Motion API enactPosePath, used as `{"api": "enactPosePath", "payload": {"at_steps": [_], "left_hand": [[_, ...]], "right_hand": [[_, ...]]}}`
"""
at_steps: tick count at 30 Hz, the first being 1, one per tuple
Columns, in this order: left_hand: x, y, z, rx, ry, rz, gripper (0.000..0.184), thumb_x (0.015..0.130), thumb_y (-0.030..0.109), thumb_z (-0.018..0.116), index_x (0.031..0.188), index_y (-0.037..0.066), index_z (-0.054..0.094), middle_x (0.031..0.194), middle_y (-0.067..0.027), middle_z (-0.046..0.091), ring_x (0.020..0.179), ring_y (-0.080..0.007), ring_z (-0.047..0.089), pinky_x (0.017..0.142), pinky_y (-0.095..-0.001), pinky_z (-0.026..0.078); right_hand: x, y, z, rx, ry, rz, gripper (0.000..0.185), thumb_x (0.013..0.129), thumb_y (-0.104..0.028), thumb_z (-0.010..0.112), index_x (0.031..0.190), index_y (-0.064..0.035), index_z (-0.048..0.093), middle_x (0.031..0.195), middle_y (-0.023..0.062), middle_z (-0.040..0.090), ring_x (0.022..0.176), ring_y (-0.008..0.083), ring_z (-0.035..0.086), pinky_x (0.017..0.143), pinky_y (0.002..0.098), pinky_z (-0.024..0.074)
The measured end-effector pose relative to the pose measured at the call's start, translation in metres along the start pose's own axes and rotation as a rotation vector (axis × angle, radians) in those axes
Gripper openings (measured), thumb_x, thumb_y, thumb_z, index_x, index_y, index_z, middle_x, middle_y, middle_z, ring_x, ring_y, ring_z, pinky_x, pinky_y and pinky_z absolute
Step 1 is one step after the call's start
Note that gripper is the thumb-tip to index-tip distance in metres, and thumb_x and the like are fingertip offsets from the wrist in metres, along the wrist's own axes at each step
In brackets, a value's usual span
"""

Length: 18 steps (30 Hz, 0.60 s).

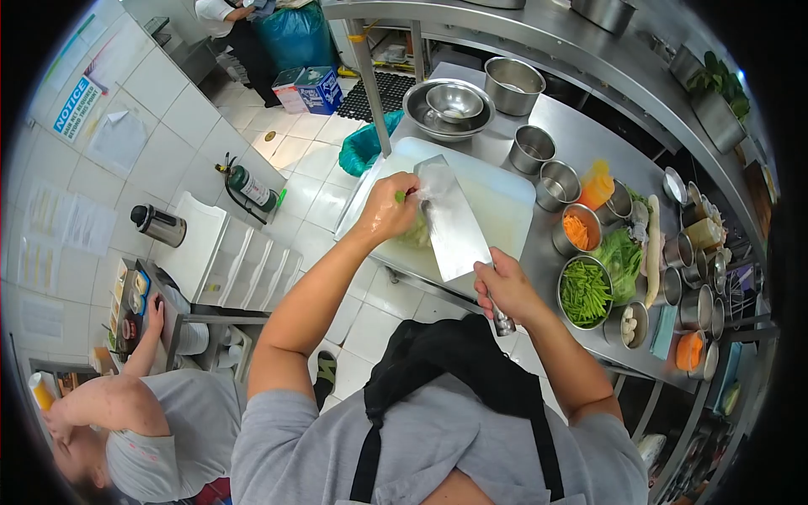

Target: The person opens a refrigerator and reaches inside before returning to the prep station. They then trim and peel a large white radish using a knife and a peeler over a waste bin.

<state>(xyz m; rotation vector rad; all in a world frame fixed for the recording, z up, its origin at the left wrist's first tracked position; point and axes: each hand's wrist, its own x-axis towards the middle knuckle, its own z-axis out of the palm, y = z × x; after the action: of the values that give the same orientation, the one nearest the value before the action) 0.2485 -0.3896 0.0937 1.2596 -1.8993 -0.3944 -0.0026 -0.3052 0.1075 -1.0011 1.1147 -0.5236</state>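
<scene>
One cleaver (459,234): head view, centre of the frame, blade (453,220) over the pale cutting board (507,195)
Right hand (508,288): wrapped around the cleaver's handle (502,323)
Left hand (389,207): curled at the blade's upper end; cannot tell what it grips
Carrot strips (576,232): steel pot (561,244), right of frame

The broad silver cleaver (459,231) is glossy metal; the whitish rectangular board (505,198) at the grey metal bench (570,133)'s left edge, smooth plastic.
</scene>
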Motion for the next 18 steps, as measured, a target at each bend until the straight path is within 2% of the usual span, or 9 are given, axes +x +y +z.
{"api": "enactPosePath", "payload": {"at_steps": [3,5,8,11,13,17,18], "left_hand": [[-0.003,0.003,0.001,-0.008,-0.007,0.033,0.003,0.079,-0.001,0.061,0.082,-0.001,0.059,0.076,-0.0186,0.06,0.067,-0.0321,0.06,0.061,-0.0357,0.046],[-0.005,0.006,0.0,-0.002,-0.021,0.041,0.002,0.079,-0.001,0.06,0.081,-0.001,0.06,0.076,-0.0188,0.06,0.067,-0.0328,0.06,0.061,-0.0356,0.046],[-0.002,0.001,-0.011,0.07,0.005,-0.063,0.004,0.079,-0.002,0.061,0.082,-0.001,0.061,0.076,-0.0181,0.062,0.066,-0.0313,0.061,0.061,-0.0355,0.047],[-0.003,-0.005,-0.014,-0.005,0.05,-0.105,0.004,0.08,-0.001,0.062,0.083,-0.001,0.062,0.073,-0.0162,0.063,0.062,-0.0263,0.06,0.06,-0.0338,0.047],[-0.009,0.002,-0.013,-0.025,0.033,-0.087,0.003,0.081,0.001,0.062,0.084,-0.001,0.063,0.069,-0.0127,0.061,0.06,-0.019,0.058,0.059,-0.0315,0.046],[-0.011,-0.005,-0.015,0.004,0.112,-0.021,0.004,0.082,0.002,0.064,0.083,-0.001,0.062,0.068,-0.0105,0.06,0.061,-0.0142,0.055,0.059,-0.0291,0.045],[-0.012,-0.008,-0.026,-0.012,0.112,-0.122,0.005,0.083,0.003,0.063,0.085,-0.001,0.062,0.07,-0.009,0.06,0.063,-0.0133,0.056,0.06,-0.0287,0.045]], "right_hand": [[0.024,0.0,0.007,-0.023,0.007,-0.065,0.013,0.098,-0.017,0.049,0.105,-0.0061,0.045,0.068,0.0027,0.047,0.044,0.0116,0.045,0.035,0.0286,0.0388],[0.05,-0.006,0.017,0.107,0.029,-0.109,0.013,0.097,-0.016,0.049,0.104,-0.0052,0.046,0.067,0.0033,0.047,0.043,0.0122,0.046,0.035,0.0294,0.0395],[0.038,0.0,0.024,0.036,-0.003,-0.138,0.013,0.097,-0.015,0.048,0.104,-0.004,0.046,0.065,0.0039,0.047,0.043,0.0126,0.047,0.035,0.03,0.0395],[0.014,-0.002,0.025,-0.006,-0.018,-0.108,0.013,0.097,-0.015,0.048,0.103,-0.0036,0.046,0.064,0.0042,0.047,0.041,0.0127,0.047,0.034,0.0306,0.0392],[0.022,0.001,0.026,0.061,-0.012,-0.1,0.012,0.097,-0.015,0.048,0.103,-0.004,0.046,0.064,0.004,0.048,0.042,0.0126,0.047,0.035,0.0308,0.0398],[0.043,-0.006,0.039,0.129,-0.031,-0.09,0.014,0.097,-0.016,0.05,0.103,-0.0036,0.048,0.068,0.0043,0.049,0.045,0.0122,0.047,0.037,0.0305,0.0415],[0.033,-0.004,0.04,0.128,-0.03,-0.095,0.014,0.097,-0.016,0.05,0.103,-0.0036,0.048,0.068,0.0043,0.049,0.045,0.0122,0.047,0.037,0.0305,0.0415]]}}
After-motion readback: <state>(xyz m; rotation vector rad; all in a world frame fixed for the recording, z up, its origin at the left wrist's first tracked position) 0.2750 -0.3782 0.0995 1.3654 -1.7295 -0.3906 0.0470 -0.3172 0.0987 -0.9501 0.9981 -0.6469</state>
